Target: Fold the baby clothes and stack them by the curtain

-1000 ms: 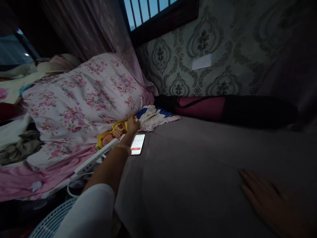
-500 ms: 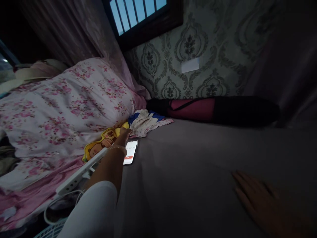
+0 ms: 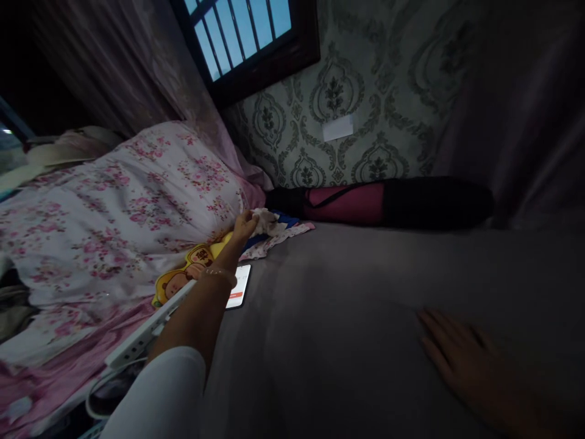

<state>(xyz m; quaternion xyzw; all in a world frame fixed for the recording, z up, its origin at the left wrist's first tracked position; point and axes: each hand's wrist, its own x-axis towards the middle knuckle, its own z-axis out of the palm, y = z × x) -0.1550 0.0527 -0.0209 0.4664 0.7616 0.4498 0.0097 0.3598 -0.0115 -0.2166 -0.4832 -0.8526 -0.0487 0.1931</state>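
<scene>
Clothes (image 3: 276, 230) by the Wall, With a Hand on Them

The left hand (image 3: 245, 224) reached far out to a little heap of clothes. Its fingers were curled in, nearly closed, and they had hold of the edge of a bunched cream cloth (image 3: 267, 222). How much was tucked inside the fingers, I cannot tell. The cream cloth sat on top of the heap, with a blue cloth (image 3: 287, 219) and a white cloth with small spots (image 3: 261, 247) around and under it.

The right hand (image 3: 470, 360) was well apart from the left. It lay flat on the grey sheet (image 3: 342, 317), wide open, with its fingers pointing out, and held nothing that showed.

A thin bracelet (image 3: 218, 272) was on the left wrist, and a white sleeve (image 3: 159, 390) came down to the elbow. Just beside that wrist, a phone (image 3: 239, 286) lay on the grey sheet with its screen lit up, partly behind the arm. On the other side of the arm were a yellow cushion with a bear face (image 3: 176, 283) and a long white power strip (image 3: 132, 347).

A big flowery cover (image 3: 150, 201) was heaped up next to the clothes. A long black and dark pink bag (image 3: 347, 203) lay along the bottom of the patterned wall (image 3: 388, 116), near the heap. Up above was a window with bars (image 3: 242, 30).
</scene>
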